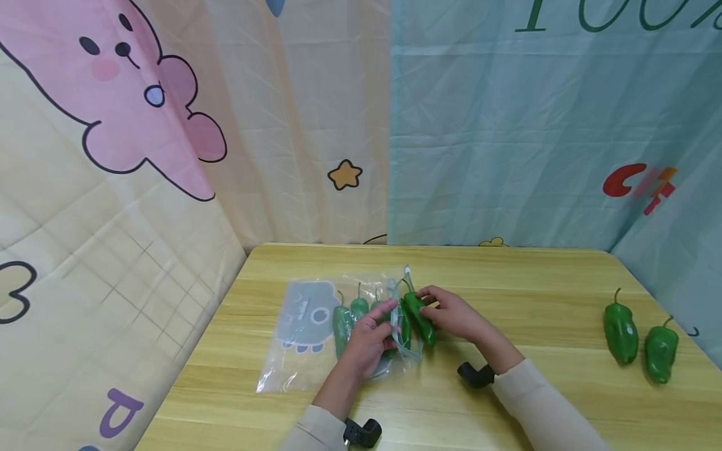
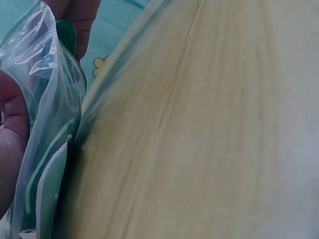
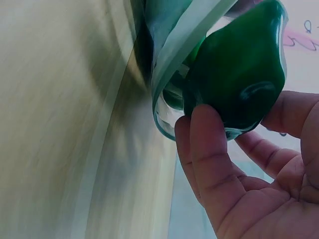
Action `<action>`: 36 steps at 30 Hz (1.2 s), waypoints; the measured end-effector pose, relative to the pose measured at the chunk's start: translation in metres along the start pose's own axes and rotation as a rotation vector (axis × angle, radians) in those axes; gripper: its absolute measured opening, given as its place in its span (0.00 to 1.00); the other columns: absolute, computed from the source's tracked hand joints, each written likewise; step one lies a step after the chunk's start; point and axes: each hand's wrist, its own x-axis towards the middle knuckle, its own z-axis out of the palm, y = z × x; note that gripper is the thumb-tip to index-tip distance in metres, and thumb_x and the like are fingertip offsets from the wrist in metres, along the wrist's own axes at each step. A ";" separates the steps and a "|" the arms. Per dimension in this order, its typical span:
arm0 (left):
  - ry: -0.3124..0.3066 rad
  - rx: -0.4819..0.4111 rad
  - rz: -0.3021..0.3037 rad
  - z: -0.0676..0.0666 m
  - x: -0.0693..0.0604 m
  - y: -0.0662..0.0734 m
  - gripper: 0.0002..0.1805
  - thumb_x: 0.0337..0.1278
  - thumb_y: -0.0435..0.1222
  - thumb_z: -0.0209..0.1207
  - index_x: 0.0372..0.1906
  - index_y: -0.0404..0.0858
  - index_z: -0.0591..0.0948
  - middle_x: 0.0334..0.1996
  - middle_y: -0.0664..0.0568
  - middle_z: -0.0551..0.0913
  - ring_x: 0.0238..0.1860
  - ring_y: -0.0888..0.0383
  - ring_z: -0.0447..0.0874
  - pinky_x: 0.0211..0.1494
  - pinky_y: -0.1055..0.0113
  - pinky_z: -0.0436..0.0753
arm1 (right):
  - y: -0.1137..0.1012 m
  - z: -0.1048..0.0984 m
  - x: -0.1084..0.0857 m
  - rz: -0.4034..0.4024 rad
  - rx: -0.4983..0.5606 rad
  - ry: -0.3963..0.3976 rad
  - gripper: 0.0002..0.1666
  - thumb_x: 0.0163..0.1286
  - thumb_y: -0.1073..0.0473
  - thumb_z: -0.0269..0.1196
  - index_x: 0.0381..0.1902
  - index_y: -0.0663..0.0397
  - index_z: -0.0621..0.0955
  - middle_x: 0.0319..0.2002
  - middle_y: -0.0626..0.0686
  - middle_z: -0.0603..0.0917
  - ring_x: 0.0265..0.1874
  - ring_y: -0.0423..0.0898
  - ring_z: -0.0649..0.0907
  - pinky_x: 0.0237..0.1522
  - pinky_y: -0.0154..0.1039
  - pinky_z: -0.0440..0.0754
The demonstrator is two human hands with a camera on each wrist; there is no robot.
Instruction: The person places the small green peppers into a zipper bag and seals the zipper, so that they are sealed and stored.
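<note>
Green pepper pair [image 1: 621,333] on wooden table [image 1: 544,294], well right of plastic bag [image 1: 308,314].

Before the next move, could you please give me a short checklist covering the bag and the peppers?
1. Held pepper gripped by the right hand: ok.
2. Bag mouth open: ok.
3. Held pepper at the mouth: ok.
4. Left hand pinching the bag firmly: cannot tell; it is at the mouth end.
5. All peppers bagged: not ok; two loose peppers lie on the table.
6. Exact count inside: cannot tell; some are covered.
</note>
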 end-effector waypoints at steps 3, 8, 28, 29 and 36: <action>0.000 -0.001 0.002 0.000 0.000 -0.001 0.31 0.57 0.22 0.52 0.68 0.37 0.74 0.67 0.45 0.67 0.35 0.58 0.78 0.34 0.70 0.80 | -0.001 0.001 0.002 0.002 0.002 0.006 0.19 0.73 0.61 0.57 0.59 0.60 0.75 0.53 0.62 0.79 0.41 0.50 0.83 0.38 0.44 0.86; -0.009 -0.008 0.008 0.001 0.001 -0.001 0.30 0.57 0.23 0.53 0.67 0.37 0.74 0.67 0.46 0.67 0.35 0.58 0.78 0.33 0.70 0.80 | -0.002 0.004 0.005 0.019 -0.005 0.031 0.18 0.73 0.59 0.58 0.58 0.59 0.77 0.53 0.61 0.80 0.43 0.51 0.83 0.38 0.44 0.86; -0.008 0.014 -0.003 0.001 0.001 -0.001 0.31 0.55 0.23 0.53 0.67 0.37 0.75 0.57 0.42 0.74 0.36 0.57 0.77 0.33 0.70 0.79 | -0.003 0.009 0.005 0.043 0.055 0.056 0.21 0.69 0.66 0.54 0.60 0.58 0.77 0.60 0.60 0.78 0.48 0.54 0.80 0.39 0.44 0.85; -0.007 0.015 -0.004 0.002 0.001 -0.001 0.31 0.55 0.22 0.53 0.67 0.37 0.74 0.57 0.42 0.74 0.36 0.57 0.77 0.33 0.70 0.79 | -0.003 0.008 0.005 0.047 0.055 0.061 0.22 0.69 0.67 0.54 0.60 0.58 0.77 0.60 0.60 0.78 0.48 0.54 0.80 0.39 0.44 0.84; -0.001 0.017 -0.009 0.002 0.001 -0.001 0.31 0.55 0.22 0.53 0.68 0.36 0.74 0.57 0.43 0.75 0.35 0.57 0.77 0.33 0.70 0.79 | -0.004 0.007 0.004 0.067 0.146 0.039 0.24 0.69 0.68 0.53 0.63 0.62 0.73 0.62 0.65 0.75 0.42 0.52 0.84 0.43 0.50 0.86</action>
